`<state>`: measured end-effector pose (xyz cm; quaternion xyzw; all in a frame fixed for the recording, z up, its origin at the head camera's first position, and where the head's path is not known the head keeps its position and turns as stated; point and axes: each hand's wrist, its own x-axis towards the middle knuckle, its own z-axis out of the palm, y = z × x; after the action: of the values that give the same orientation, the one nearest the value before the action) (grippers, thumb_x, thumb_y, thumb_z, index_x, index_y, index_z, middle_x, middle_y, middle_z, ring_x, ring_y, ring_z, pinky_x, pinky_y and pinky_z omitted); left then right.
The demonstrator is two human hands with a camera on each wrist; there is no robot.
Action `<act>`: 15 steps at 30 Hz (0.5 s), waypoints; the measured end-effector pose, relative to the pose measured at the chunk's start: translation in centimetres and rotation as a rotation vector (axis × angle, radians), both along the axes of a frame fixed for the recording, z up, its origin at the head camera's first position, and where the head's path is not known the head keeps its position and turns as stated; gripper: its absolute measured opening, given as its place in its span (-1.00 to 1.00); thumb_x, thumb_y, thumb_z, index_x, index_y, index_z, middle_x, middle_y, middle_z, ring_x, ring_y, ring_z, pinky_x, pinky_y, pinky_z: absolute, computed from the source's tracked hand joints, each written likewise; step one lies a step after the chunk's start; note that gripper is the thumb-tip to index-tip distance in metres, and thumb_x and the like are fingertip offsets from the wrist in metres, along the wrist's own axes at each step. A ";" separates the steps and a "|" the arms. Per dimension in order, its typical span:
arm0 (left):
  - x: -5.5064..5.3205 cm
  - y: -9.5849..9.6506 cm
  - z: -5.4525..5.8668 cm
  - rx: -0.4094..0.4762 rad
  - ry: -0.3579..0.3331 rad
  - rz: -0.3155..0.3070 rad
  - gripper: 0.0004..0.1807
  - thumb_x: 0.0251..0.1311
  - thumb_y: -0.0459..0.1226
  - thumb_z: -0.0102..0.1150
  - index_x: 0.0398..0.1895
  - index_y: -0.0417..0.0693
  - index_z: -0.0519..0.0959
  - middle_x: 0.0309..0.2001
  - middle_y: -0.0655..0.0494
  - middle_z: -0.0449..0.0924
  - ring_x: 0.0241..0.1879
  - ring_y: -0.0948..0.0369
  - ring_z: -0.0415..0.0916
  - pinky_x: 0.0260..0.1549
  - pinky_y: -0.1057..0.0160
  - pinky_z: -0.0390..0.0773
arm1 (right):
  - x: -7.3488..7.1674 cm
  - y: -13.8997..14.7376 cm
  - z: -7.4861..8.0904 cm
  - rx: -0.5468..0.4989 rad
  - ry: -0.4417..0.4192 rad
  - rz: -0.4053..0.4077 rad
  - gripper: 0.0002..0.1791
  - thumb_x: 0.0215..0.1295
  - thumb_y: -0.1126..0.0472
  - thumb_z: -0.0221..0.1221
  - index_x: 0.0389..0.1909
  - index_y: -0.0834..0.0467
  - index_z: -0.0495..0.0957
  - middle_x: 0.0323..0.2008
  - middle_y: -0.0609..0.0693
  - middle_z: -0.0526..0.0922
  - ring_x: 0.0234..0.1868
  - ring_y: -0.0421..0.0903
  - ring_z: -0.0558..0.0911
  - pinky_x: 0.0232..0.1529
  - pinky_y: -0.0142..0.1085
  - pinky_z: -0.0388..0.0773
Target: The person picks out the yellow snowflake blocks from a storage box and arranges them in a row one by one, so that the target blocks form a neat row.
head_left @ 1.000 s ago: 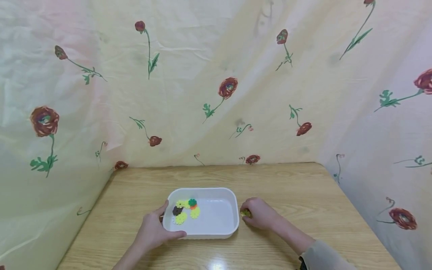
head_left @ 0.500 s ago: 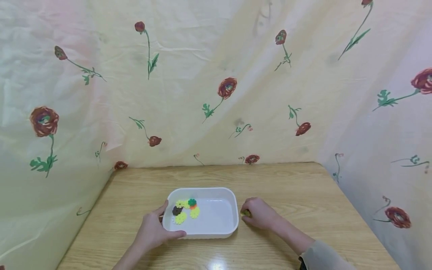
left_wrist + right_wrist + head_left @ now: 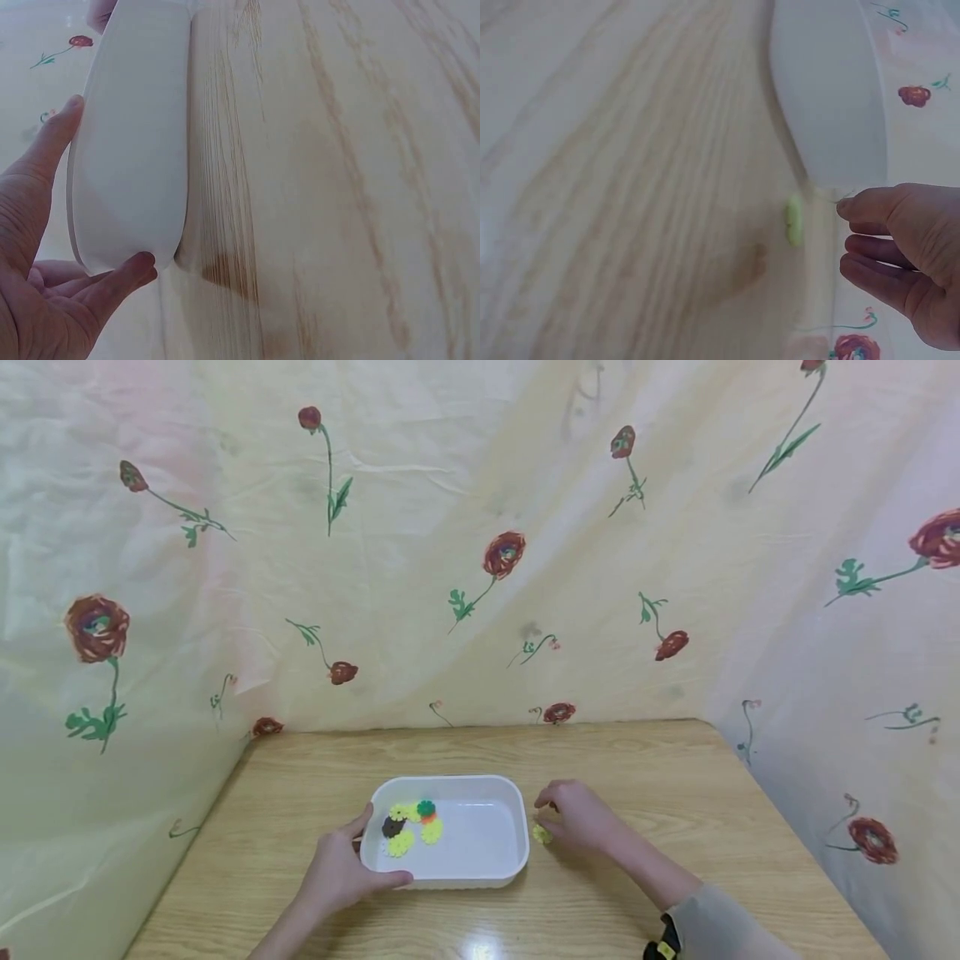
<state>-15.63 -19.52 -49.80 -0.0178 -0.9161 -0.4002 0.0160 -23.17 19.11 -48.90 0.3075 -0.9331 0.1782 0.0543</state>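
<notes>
A white plastic tray [image 3: 480, 856] lies on the table, and my left hand [image 3: 337, 868] grips its left end, thumb along the front rim. In the left wrist view the fingertips press the tray's outer wall [image 3: 135, 142]. Inside the tray's left part are several flower-shaped plastic pieces: yellow [image 3: 401, 843], dark brown [image 3: 393, 827], green [image 3: 426, 808] and orange [image 3: 428, 818]. Just right of the tray, a yellow flower-shaped piece [image 3: 542, 833] is on the table. My right hand [image 3: 585, 818] hovers over it with loosely bent fingers, apart from the piece [image 3: 793, 220] in the right wrist view.
The wooden table [image 3: 637, 760] extends around the tray, with bare wood behind and in front. Floral cloth [image 3: 420, 568] hangs behind and on both sides. A black band [image 3: 663, 943] shows at the right sleeve's cuff.
My right hand has lifted slightly and its fingers have loosened, leaving the yellow flower-shaped piece on the table. The left hand still holds the tray in the same place.
</notes>
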 end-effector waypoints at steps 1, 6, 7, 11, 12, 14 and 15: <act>0.0 0.0 0.0 -0.001 -0.002 0.002 0.42 -0.44 0.11 0.85 0.53 -0.39 0.34 0.42 -0.34 0.52 0.06 0.04 0.75 -0.05 0.18 0.76 | -0.1 -0.1 0.2 0.000 0.000 -0.010 -0.83 0.19 0.30 0.46 -0.20 0.24 0.78 -0.27 0.06 0.80 -0.28 -0.07 0.72 -0.21 -0.26 0.71; 0.0 0.0 -0.1 -0.005 0.005 0.001 0.41 -0.45 0.10 0.86 0.52 -0.40 0.35 0.41 -0.34 0.52 0.05 0.04 0.75 -0.08 0.22 0.75 | -0.5 -0.3 1.1 0.005 0.003 -0.039 -0.80 0.20 0.28 0.47 -0.17 0.22 0.79 -0.23 0.06 0.81 -0.24 -0.04 0.73 -0.19 -0.24 0.71; 0.0 0.0 0.0 -0.005 0.006 -0.001 0.41 -0.45 0.10 0.86 0.52 -0.41 0.35 0.41 -0.34 0.52 0.05 0.04 0.75 -0.09 0.23 0.75 | -0.6 -0.4 1.4 0.001 0.000 -0.044 -0.79 0.20 0.27 0.47 -0.16 0.22 0.79 -0.22 0.07 0.81 -0.23 -0.03 0.74 -0.19 -0.23 0.71; 0.0 0.0 0.1 0.003 0.005 -0.002 0.41 -0.45 0.11 0.85 0.52 -0.40 0.35 0.41 -0.34 0.52 0.04 0.05 0.75 -0.11 0.26 0.74 | -1.1 -0.7 2.5 -0.013 0.002 -0.054 -0.78 0.23 0.27 0.47 -0.13 0.24 0.79 -0.20 0.10 0.82 -0.21 0.00 0.76 -0.18 -0.20 0.73; 0.0 0.0 0.1 0.004 0.007 -0.003 0.41 -0.45 0.11 0.85 0.52 -0.40 0.35 0.41 -0.34 0.52 0.03 0.05 0.76 -0.11 0.25 0.74 | -1.2 -0.9 2.7 -0.013 0.008 -0.054 -0.78 0.23 0.27 0.47 -0.13 0.25 0.79 -0.20 0.11 0.82 -0.21 0.00 0.77 -0.18 -0.20 0.73; 0.1 0.0 0.1 0.007 0.011 -0.006 0.42 -0.44 0.11 0.85 0.51 -0.42 0.34 0.41 -0.35 0.51 0.03 0.04 0.76 -0.10 0.23 0.76 | -1.4 -1.3 3.2 -0.004 0.026 -0.049 -0.79 0.25 0.27 0.46 -0.12 0.24 0.78 -0.18 0.10 0.82 -0.20 0.01 0.77 -0.18 -0.19 0.74; 0.1 0.0 0.1 0.006 0.012 -0.007 0.42 -0.44 0.11 0.85 0.51 -0.42 0.34 0.41 -0.36 0.51 0.03 0.03 0.76 -0.10 0.21 0.76 | -1.5 -1.5 3.4 -0.001 0.030 -0.047 -0.79 0.27 0.25 0.46 -0.11 0.24 0.78 -0.17 0.10 0.83 -0.20 0.00 0.78 -0.16 -0.19 0.74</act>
<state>-15.52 -19.55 -49.68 -0.0232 -0.9147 -0.4029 0.0204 -24.63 17.61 -45.47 0.2882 -0.9391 0.1727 0.0725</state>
